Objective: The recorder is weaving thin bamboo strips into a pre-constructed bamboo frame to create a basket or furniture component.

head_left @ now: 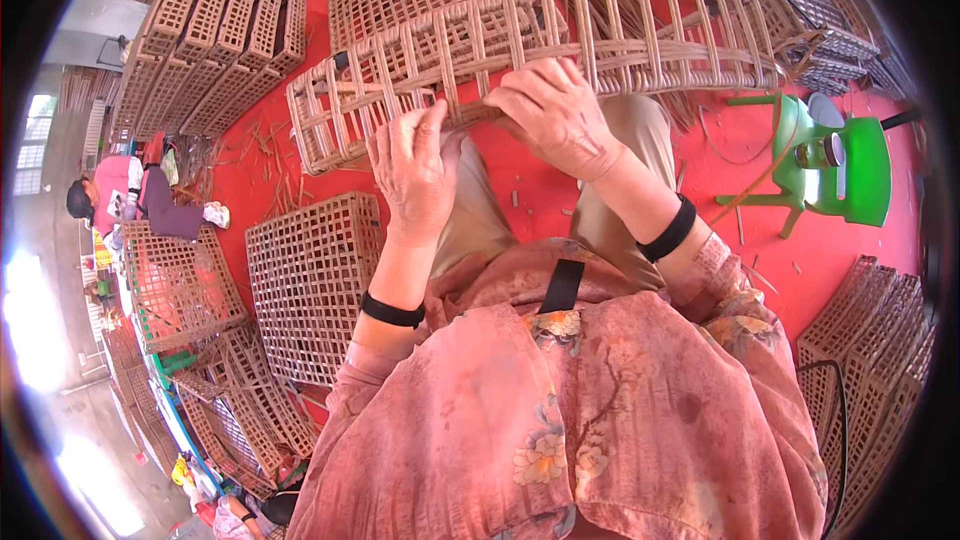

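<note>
A long, curved wicker basket piece [632, 58], light brown with wrapped rims and open slats, spans the space in front of me above my knees. Strands run lengthwise through its slats. My left hand [412, 168] is at its near rim, with thumb and forefinger closed on the weave. Just to the right, my right hand [560, 120] curls its fingers over the same rim. The fingertips of both hands are partly hidden, so the exact strand in them cannot be made out.
A green plastic chair [868, 175] stands at right with a jar [824, 152] on it. Stacked wicker baskets [215, 35] rise at far left, and another lattice basket [312, 280] lies nearer. Loose strips [268, 165] litter the red floor. A seated person [160, 195] is at left.
</note>
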`<move>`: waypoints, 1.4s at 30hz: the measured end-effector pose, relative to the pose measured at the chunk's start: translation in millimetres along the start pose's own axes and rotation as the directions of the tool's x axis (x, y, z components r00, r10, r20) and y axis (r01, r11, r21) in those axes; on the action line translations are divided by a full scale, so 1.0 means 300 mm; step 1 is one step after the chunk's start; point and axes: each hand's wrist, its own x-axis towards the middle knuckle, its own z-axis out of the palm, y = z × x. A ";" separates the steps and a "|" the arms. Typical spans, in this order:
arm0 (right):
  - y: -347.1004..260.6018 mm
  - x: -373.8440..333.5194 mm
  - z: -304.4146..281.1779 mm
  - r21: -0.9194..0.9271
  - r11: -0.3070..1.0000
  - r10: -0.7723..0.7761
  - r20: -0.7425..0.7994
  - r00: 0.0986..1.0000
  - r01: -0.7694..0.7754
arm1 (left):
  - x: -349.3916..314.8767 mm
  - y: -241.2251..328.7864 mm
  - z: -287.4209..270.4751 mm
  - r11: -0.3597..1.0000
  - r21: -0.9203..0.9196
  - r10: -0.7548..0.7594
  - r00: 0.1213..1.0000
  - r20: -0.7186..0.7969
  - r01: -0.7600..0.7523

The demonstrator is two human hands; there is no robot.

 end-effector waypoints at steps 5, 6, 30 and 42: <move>0.054 -0.030 -0.108 -0.171 0.979 0.124 0.065 0.990 -0.111 | 0.039 0.078 0.017 0.999 -0.045 -0.029 0.999 0.030 0.030; 0.062 -0.035 -0.119 -0.192 0.978 0.106 0.112 0.988 -0.083 | 0.051 0.086 0.029 0.996 -0.074 -0.043 0.996 0.076 0.048; 0.140 -0.126 -0.246 -0.280 0.921 0.266 -0.053 0.963 -0.270 | 0.060 0.056 0.098 0.990 -0.069 0.123 0.991 -0.057 -0.127; 0.196 -0.109 -0.270 -0.195 0.967 0.183 0.085 0.980 -0.163 | 0.152 0.242 0.137 0.989 -0.098 0.108 0.994 0.004 -0.107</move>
